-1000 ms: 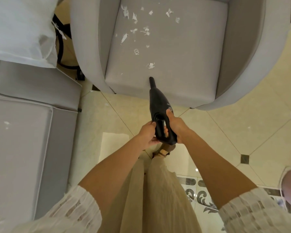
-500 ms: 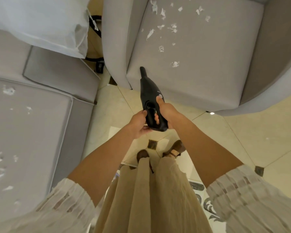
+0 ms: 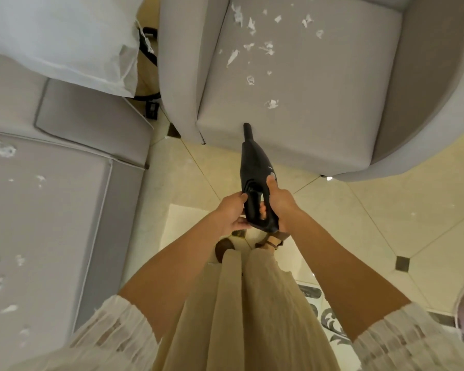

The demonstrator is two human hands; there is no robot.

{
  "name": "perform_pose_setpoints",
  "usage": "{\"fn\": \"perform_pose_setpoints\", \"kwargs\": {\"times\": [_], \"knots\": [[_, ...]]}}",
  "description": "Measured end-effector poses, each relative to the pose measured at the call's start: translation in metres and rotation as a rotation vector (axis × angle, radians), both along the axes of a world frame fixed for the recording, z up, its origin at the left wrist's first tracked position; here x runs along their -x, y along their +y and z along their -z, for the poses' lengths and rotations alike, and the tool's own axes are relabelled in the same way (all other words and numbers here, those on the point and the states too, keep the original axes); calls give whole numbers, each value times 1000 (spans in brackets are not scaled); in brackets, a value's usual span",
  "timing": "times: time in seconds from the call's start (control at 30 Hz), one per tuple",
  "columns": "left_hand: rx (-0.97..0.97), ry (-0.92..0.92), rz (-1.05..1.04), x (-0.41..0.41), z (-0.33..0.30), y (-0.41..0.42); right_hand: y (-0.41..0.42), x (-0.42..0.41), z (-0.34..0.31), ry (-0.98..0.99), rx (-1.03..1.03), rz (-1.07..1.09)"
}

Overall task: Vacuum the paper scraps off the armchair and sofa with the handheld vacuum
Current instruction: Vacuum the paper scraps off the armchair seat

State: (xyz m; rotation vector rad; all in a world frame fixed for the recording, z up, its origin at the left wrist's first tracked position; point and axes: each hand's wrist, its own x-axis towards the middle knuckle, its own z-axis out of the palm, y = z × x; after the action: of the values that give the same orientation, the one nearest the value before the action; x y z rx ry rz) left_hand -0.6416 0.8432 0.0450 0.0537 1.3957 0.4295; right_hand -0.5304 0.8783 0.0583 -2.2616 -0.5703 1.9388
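A black handheld vacuum (image 3: 253, 167) points away from me, its narrow nozzle at the front edge of the grey armchair seat (image 3: 332, 108). My right hand (image 3: 279, 200) grips the vacuum's handle, thumb near the button on top. My left hand (image 3: 232, 212) holds the rear left side of the body. White paper scraps (image 3: 271, 103) lie scattered over the armchair seat, mostly towards the back. More paper scraps (image 3: 4, 151) lie on the grey sofa cushion (image 3: 51, 210) at the left.
A white pillow (image 3: 65, 36) sits on the sofa at top left. Between sofa and armchair a black cable (image 3: 150, 53) shows in the gap. Glossy cream tile floor (image 3: 373, 223) spreads to the right. My feet (image 3: 223, 249) stand just below the vacuum.
The view has shifted, with armchair and sofa moving in frame. The nozzle stays near the seat's front edge, and both hands keep their hold on the vacuum.
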Motion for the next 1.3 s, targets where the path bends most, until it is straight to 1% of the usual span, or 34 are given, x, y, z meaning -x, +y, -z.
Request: {"fn": "perform_pose_setpoints", "kwargs": {"times": [0.17, 0.23, 0.3, 0.4, 0.53, 0.7, 0.97, 1.13, 1.3], "knots": [[25, -49, -51, -5, -5, 17, 14, -1, 7, -23, -30, 20], [20, -18, -61, -5, -4, 30, 26, 4, 11, -27, -53, 20], [-13, 37, -19, -3, 2, 45, 40, 9, 15, -21, -67, 35], [-47, 84, 4, 0, 8, 66, 62, 14, 15, 27, -73, 68], [-59, 100, -2, -4, 7, 81, 81, 10, 11, 53, -54, 88], [-73, 53, 34, -18, 0, 69, 67, -12, 8, 55, -47, 87], [-3, -16, 63, -37, -2, 36, 25, -39, 7, 17, -60, 89], [-17, -17, 43, -41, 2, 48, 40, -40, 8, -12, -59, 72], [-58, 51, 42, -42, 9, 80, 77, -35, 12, -8, -61, 84]]}}
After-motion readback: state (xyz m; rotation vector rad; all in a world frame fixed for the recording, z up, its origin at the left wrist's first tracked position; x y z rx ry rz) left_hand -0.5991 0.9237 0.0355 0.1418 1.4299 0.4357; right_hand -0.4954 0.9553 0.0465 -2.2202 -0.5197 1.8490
